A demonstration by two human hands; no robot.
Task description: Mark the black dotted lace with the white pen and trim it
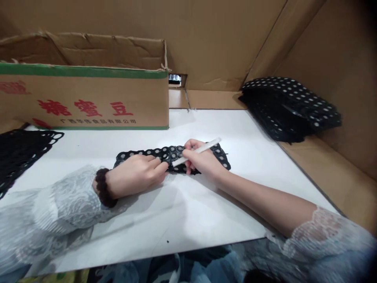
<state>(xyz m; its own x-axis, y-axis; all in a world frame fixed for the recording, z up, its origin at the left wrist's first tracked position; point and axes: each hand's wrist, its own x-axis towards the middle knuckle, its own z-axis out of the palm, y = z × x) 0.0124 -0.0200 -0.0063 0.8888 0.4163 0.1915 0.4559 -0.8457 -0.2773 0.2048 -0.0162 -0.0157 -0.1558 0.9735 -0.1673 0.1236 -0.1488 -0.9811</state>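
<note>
Black strip (173,153) lies flat at centre of the white table (176,212), clear surface below it to the near edge. Box (88,94) bounds the upper left; black stack (291,106) overhangs the right edge. Left hand (138,173), palm down, presses the strip's left half. Right hand (200,157), forearm slanting from lower right, grips a white stick (197,152) (tip at the strip), fingers closed.

This looks like a small packing or assembly workstation: a white tabletop (188,220) is walled in by brown cardboard panels (218,39) at the far and right sides. A reused food carton (147,100) with red lettering stands at the far left, and black perforated sheets with pale round dots (294,94) are stacked at the far right.
</note>
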